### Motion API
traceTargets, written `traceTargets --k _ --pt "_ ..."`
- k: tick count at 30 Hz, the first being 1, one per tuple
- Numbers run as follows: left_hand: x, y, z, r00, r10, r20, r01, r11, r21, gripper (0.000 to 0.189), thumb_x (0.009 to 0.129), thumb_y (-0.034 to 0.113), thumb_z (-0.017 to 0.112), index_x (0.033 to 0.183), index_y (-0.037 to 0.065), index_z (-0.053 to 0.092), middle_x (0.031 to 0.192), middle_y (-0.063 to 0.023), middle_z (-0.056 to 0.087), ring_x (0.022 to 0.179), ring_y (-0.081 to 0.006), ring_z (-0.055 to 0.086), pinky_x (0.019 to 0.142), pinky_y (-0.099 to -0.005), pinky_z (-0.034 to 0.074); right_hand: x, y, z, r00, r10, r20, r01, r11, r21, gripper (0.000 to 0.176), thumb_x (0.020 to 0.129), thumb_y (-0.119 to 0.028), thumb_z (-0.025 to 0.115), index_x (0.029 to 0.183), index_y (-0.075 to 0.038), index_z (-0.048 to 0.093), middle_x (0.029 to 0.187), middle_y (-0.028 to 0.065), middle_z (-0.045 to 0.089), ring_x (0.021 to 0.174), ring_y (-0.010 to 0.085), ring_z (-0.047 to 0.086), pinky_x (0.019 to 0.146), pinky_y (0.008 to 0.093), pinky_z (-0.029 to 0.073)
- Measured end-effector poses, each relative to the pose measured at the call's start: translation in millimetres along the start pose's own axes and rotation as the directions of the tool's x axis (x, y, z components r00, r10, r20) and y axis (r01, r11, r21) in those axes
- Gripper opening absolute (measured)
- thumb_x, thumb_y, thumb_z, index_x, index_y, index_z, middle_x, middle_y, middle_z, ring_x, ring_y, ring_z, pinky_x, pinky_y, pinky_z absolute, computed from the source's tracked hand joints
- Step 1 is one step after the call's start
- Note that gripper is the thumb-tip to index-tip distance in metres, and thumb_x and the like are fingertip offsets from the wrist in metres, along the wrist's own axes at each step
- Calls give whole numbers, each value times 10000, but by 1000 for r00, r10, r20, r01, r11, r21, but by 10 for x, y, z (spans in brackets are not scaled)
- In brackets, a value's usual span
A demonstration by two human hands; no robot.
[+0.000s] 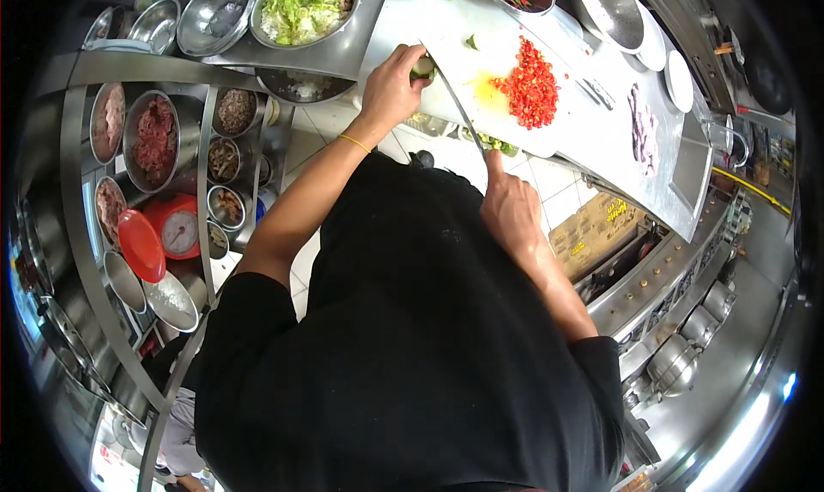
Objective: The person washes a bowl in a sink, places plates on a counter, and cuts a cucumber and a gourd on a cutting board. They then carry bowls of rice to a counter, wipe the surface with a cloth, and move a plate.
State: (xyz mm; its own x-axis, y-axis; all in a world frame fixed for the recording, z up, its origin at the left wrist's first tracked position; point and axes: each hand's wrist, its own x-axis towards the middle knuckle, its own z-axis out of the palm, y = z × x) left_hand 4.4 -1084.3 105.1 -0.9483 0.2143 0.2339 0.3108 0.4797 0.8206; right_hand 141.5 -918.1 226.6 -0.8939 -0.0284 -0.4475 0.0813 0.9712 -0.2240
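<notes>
Pinching green veg (421, 66) w/ our L hand (391, 90), we grip the knife (459, 106) in our R hand (512, 207), chopped red chilies (530, 87) nearby.

The knife (461, 107) looks metal, the board (459, 22) smooth plastic.

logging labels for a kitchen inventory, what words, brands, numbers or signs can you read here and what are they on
No text reads with certainty.
Cardboard: yellow lettering, too blurred and slanted to quote; its smaller dark print can't be read either.
Scale: dial markings, too small to read.
</notes>
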Motion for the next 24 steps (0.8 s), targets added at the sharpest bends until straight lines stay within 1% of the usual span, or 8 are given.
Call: traceTargets --k 9,12,13,14,16,18,22,24 --pt "-23 20 2 999 41 -32 -40 999 17 407 690 -8 700 1052 64 528 956 -105 589 761 -281 604 677 -331 500 549 188 520 992 -76 -105 84 994 73 367 746 16 461 1108 17 402 641 268 590 636 433 605 587 502 478" --pt "8 -13 -65 1000 -2 22 3 998 -55 374 696 37 682 1041 64 540 959 -113 562 791 -301 601 698 -378 484 673 310 655 970 -129 -204 157 979 127 373 732 12 463 1100 11 405 646 290 581 650 454 597 606 522 470" --pt "33 -49 -94 995 -86 49 93 980 -176 349 702 43 676 1036 68 580 992 -120 550 732 -261 593 696 -344 486 654 316 625 976 -105 -190 136 978 160 332 762 7 453 1092 10 411 638 280 578 647 457 589 610 529 456" --pt "65 -118 -120 995 -80 58 89 981 -172 349 702 43 676 1036 68 580 992 -120 550 732 -261 593 696 -344 486 623 319 600 982 -80 -174 113 975 193 293 792 2 443 1084 10 417 629 271 574 644 460 580 614 536 442" --pt "157 -190 -173 996 -91 -5 91 996 15 326 723 41 666 1041 76 600 1022 -133 515 687 -242 576 681 -326 487 569 277 543 977 -66 -203 106 975 193 288 804 -14 457 1089 2 422 619 262 575 636 443 589 598 526 450" --pt "212 -159 -204 993 -112 -26 112 993 24 300 753 -10 621 1040 76 597 1040 -138 480 665 -249 562 675 -320 489 525 188 453 985 -36 -170 64 984 164 355 730 13 460 1080 0 404 654 284 591 635 439 607 591 521 473" --pt "265 -226 -166 998 -30 48 32 998 -59 311 778 -97 539 1025 80 604 1033 -137 472 692 -248 581 673 -326 493 456 70 320 989 -41 -141 65 983 173 351 728 5 472 1072 6 404 646 264 597 631 424 614 592 505 483" --pt "260 -228 -167 992 -101 77 103 994 -22 313 781 -104 539 1041 59 607 1050 -116 474 690 -183 571 653 -266 480 425 39 289 991 -75 -112 93 982 166 353 724 5 478 1068 17 401 639 248 602 633 416 619 595 489 493"
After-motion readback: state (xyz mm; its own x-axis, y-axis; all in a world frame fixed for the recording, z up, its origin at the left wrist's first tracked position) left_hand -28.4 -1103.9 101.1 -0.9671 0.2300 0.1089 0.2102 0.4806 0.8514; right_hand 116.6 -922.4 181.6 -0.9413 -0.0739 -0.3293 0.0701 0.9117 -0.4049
